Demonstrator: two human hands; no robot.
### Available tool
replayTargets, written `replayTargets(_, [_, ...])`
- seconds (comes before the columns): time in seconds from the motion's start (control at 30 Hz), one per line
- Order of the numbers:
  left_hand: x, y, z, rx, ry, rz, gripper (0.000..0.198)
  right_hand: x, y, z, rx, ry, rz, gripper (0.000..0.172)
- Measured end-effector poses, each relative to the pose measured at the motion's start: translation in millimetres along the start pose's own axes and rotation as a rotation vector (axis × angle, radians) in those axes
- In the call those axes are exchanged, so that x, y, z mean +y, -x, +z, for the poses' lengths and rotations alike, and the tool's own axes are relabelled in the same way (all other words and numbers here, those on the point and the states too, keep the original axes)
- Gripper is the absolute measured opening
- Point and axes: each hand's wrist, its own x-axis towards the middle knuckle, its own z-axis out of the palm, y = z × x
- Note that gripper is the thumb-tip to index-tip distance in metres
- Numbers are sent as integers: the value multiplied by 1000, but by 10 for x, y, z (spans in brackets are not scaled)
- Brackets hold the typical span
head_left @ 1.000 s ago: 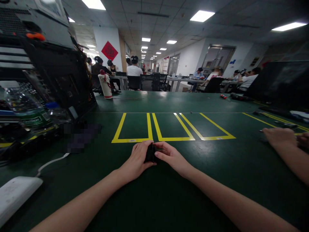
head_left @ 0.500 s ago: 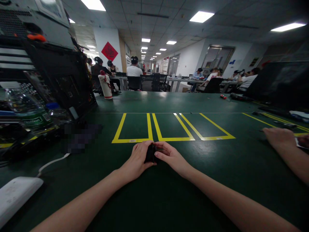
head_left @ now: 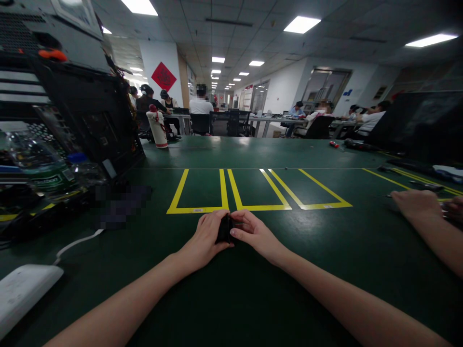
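A small black object (head_left: 224, 229) stands on the dark green table (head_left: 253, 299), just in front of the yellow taped rectangles (head_left: 231, 193). My left hand (head_left: 207, 238) is curled round its left side. My right hand (head_left: 253, 232) pinches its right side with fingers and thumb. Both hands rest on the table and hide most of the object, so I cannot make out what it is.
Black equipment and plastic bottles (head_left: 39, 164) crowd the left edge. A white device (head_left: 25, 289) with a cable lies near left. A white bottle (head_left: 158, 127) stands at the back. Another person's hand (head_left: 415, 205) rests at the right by some tools. People sit at far desks.
Almost nothing differs. My hands stay closed on the black object in the same place. The other person's hand at the right has shifted slightly.
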Motion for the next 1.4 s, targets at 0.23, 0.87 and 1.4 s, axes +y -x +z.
replayTargets(0.23, [-84,-5,90,50,1,-5,58,28,2,-15,-72,-81,-24,33])
replayTargets(0.87, [2,6,5,11,3,-7,56,2,24,12,-6,-31,-12,24])
replayTargets(1.4, [-98,-11,115,60,-17,0,60,36,18,18,-10,-63,-27,26])
